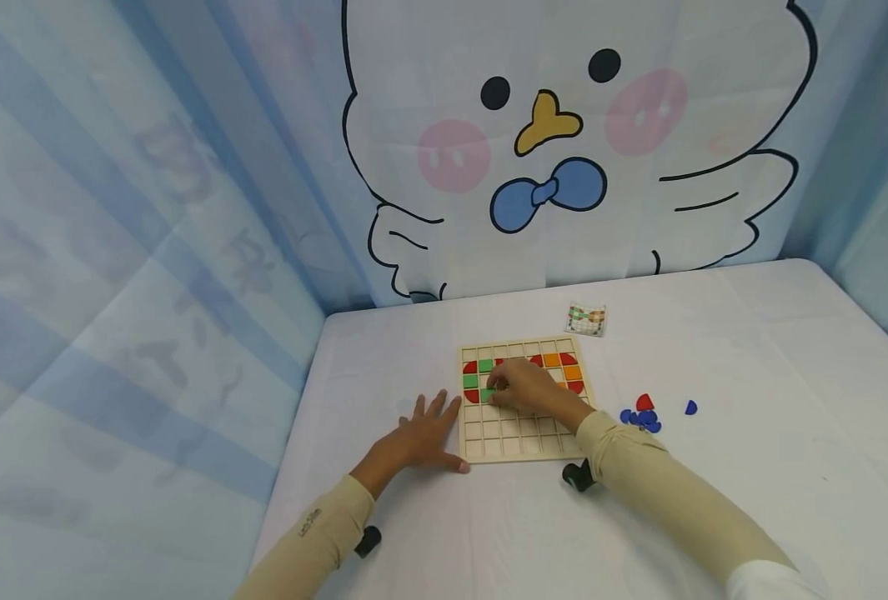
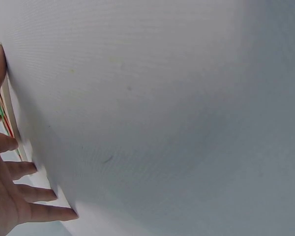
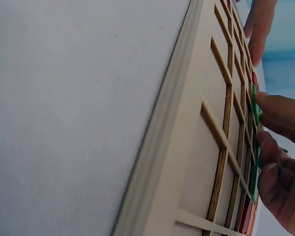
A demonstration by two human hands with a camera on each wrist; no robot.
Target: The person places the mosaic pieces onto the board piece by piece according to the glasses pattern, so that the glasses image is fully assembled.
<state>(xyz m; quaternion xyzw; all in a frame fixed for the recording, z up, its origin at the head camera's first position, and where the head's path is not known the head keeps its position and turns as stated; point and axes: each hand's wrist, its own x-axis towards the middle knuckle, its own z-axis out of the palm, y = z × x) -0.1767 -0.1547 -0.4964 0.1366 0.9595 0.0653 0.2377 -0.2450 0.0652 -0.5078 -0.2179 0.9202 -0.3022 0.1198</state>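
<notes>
A wooden grid board (image 1: 522, 446) lies on the table, with red, green and orange pieces set in its upper rows. My left hand (image 1: 423, 437) rests beside its left edge, fingers spread; the left wrist view shows the hand (image 2: 5, 187) with straight fingers on the cloth and the thumb against the board's side. Over the left part of the grid, my right hand (image 1: 526, 387) has bent fingers at the green piece (image 1: 486, 396). In the right wrist view the right hand's fingertips (image 3: 261, 98) touch green pieces; whether one is pinched is hidden.
Several blue pieces (image 1: 648, 417) and a red piece (image 1: 644, 402) lie in a small pile right of the board, with one blue piece (image 1: 691, 407) apart. A small patterned card (image 1: 586, 319) lies behind the board. A curtain with a cartoon figure hangs behind the table.
</notes>
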